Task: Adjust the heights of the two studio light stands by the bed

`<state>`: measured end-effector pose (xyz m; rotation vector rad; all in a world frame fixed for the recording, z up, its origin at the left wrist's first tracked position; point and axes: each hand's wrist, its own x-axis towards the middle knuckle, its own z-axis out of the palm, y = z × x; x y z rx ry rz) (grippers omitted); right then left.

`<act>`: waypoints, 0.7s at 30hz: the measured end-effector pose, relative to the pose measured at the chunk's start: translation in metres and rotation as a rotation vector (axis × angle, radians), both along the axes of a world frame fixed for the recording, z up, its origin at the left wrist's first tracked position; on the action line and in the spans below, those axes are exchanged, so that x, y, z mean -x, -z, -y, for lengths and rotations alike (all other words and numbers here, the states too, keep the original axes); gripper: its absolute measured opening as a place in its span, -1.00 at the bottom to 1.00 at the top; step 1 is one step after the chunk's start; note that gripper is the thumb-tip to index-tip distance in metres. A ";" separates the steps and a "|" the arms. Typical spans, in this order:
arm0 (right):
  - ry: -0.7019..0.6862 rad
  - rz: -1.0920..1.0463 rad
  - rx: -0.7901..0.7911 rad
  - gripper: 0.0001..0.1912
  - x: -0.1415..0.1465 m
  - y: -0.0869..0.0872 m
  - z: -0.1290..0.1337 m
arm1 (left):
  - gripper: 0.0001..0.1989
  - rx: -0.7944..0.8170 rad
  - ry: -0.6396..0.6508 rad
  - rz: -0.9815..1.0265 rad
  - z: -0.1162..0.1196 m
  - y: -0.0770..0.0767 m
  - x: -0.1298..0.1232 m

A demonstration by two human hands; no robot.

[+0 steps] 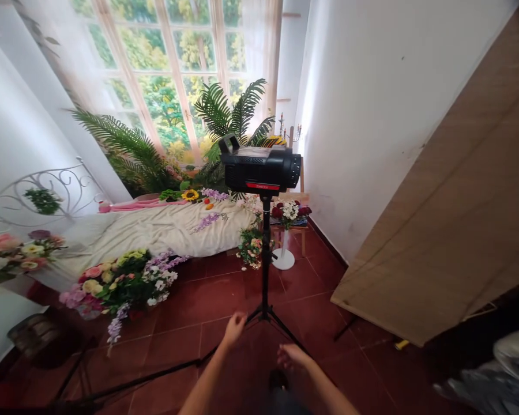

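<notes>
A black studio light [259, 169] with a red label strip sits on top of a black light stand [265, 259] in front of me. My left hand [234, 328] is closed, beside the stand's spread legs on their left. I cannot make out whether anything is in its fingers. Lower and to the right, my right hand [293, 356] is loosely bent with its fingers a little apart, near the right leg. Nothing shows in it.
A bed with a cream cover [155, 230] stands behind, strewn with flowers. A flower arrangement [121, 279] lies at its front. A brown board [432, 196] leans at the right. Another dark lamp [43, 340] and a stand leg [147, 377] are at lower left.
</notes>
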<state>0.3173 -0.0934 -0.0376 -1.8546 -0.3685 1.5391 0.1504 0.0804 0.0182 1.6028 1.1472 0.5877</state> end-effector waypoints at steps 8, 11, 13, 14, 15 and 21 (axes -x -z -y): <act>0.176 -0.358 -0.472 -0.61 -0.111 -0.116 -0.133 | -0.53 -0.295 0.022 0.505 -0.091 -0.146 -0.202; 0.174 -0.567 -0.584 -0.53 -0.126 -0.152 -0.162 | -0.65 -0.256 0.003 0.524 -0.100 -0.162 -0.229; 0.173 -0.683 -0.643 -0.53 -0.128 -0.167 -0.172 | -0.67 -0.224 -0.057 0.519 -0.102 -0.163 -0.235; 0.176 -0.727 -0.668 -0.55 -0.128 -0.172 -0.175 | -0.67 -0.217 -0.085 0.515 -0.102 -0.162 -0.236; 0.180 -0.765 -0.692 -0.57 -0.127 -0.174 -0.177 | -0.67 -0.215 -0.105 0.510 -0.102 -0.160 -0.236; 0.188 -0.704 -0.835 -0.53 -0.116 -0.169 -0.184 | -0.69 -0.269 -0.104 0.502 -0.105 -0.157 -0.237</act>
